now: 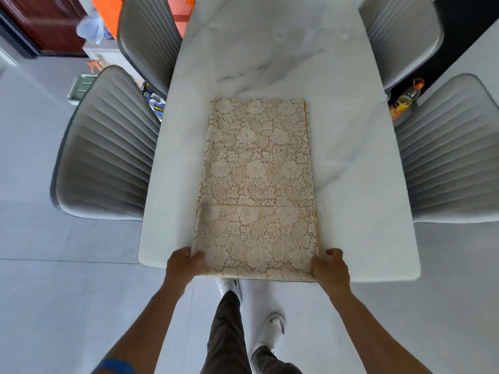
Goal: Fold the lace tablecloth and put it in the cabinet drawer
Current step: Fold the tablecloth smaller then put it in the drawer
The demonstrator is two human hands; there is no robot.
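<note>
Your fingers (195, 256) on the left hand (183, 265) and the right hand (330, 268) pinch the near corners of the tablecloth (259, 184), which lies folded lengthwise on the surface (351, 157). It looks light, soft and floppy, so keep both corners level.

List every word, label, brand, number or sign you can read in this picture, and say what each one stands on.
No text can be read anywhere.
The bottle by the right-hand chairs has a yellow-orange label, too small and blurred to read.
The lace tablecloth, held at its near corners by the left hand and right hand, bears only a flower pattern.
The marble table carries no writing.
</note>
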